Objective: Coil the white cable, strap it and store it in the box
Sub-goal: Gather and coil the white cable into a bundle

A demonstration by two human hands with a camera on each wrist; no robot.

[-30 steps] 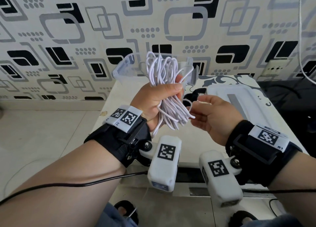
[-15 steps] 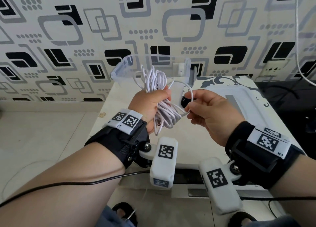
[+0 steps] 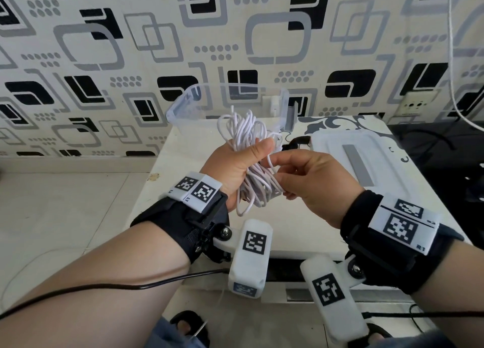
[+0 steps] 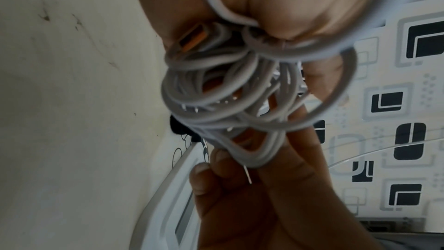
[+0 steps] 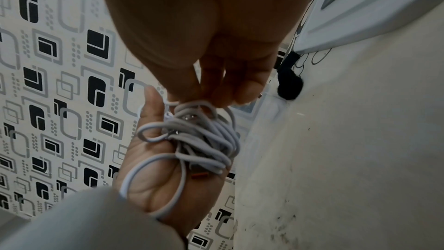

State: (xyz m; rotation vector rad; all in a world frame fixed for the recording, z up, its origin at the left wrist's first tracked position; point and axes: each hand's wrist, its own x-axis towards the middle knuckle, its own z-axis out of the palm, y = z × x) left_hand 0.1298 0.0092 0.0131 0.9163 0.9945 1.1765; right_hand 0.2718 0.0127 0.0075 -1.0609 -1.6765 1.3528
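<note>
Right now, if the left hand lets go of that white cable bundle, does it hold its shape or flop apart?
Probably flops apart: the white cable shows no strap, and only the left hand grips its middle. Loops already splay unevenly above and below the grip, so it looks limp, not springy. The right hand pinches a loose strand, which suggests loops slide free easily.

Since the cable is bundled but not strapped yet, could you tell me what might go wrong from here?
1. The white cable is a loose bundle gripped by the left hand, with loops hanging below; easing that grip could let the coil spring apart.
2. The black strap lies on the table, so the right hand, now pinching a strand, must let go to fetch it.
3. Stray loops could snag the rim of the clear box.
</note>
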